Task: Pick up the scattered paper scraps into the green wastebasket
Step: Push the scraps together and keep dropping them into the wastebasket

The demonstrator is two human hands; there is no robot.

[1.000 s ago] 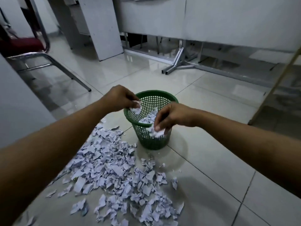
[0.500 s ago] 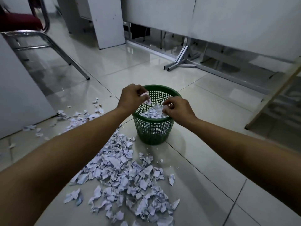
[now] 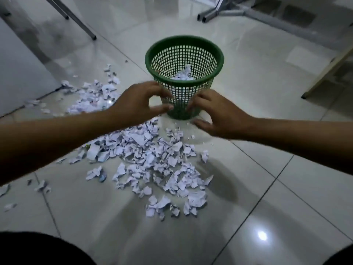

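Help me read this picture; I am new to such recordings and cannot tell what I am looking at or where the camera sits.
There is no machine here. The camera is worn on a person's head and looks forward and down, so the two bare arms reaching in from the bottom edges are the wearer's own. The left hand and the right hand are both open and hold nothing; they hang just in front of a green wastebasket that stands upright on a shiny tiled floor. Some torn paper already lies inside it. Many more paper scraps are strewn over the floor between the basket and the person, with a smaller patch further left.
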